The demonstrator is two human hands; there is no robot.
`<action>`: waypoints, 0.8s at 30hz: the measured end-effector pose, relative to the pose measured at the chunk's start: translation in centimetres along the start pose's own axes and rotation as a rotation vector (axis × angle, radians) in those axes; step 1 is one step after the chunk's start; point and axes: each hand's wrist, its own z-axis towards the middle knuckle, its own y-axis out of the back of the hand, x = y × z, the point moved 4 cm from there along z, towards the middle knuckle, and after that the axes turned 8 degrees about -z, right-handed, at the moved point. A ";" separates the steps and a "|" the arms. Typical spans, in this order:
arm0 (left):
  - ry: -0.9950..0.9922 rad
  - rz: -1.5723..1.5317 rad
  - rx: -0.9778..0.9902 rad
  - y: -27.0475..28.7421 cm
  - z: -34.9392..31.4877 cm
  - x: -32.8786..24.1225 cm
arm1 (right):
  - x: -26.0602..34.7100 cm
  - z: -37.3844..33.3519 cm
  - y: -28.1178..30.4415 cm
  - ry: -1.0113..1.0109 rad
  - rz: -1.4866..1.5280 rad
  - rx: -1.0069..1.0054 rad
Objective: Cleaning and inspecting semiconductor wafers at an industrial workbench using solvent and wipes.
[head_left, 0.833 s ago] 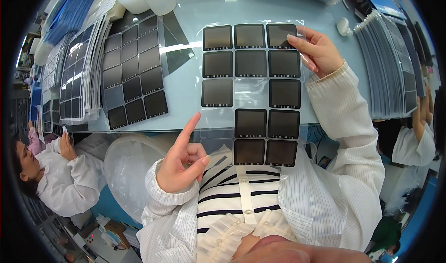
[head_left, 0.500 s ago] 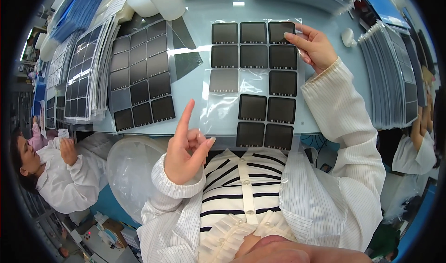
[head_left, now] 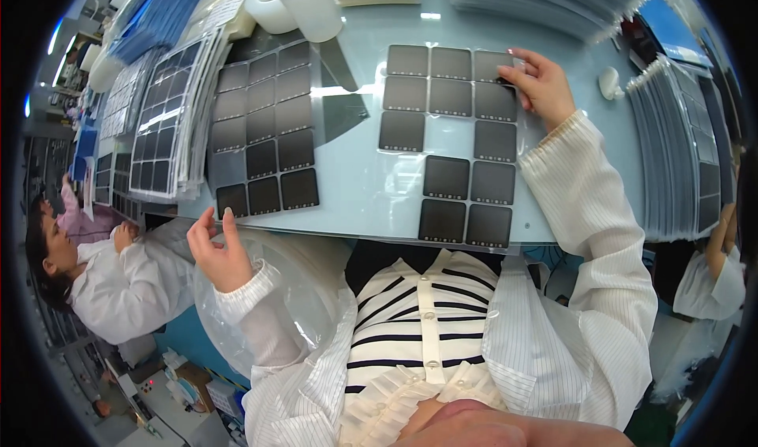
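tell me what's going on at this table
The person's right hand pinches the far right corner of a clear sheet of dark squares spread over the table. The left hand is at the near left corner of a second sheet; whether it touches is unclear. Left stack and right stack flank them.

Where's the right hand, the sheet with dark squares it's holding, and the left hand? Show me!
Right hand (head_left: 546,90): head view, middle of the hand.
Held sheet (head_left: 447,177): head view, a dark square below its middle.
Left hand (head_left: 221,257): head view, middle of the hand.
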 end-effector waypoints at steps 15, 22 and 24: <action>0.285 -0.581 0.118 -1.7 1.1 1.6 | -0.1 -1.4 0.6 0.095 0.066 0.133; 0.598 -1.052 0.514 -1.7 -1.1 -0.6 | 1.8 -4.0 2.0 0.102 0.198 0.150; 0.563 -1.162 0.731 -1.8 -2.2 -0.8 | 1.8 -5.3 4.1 0.169 0.172 0.049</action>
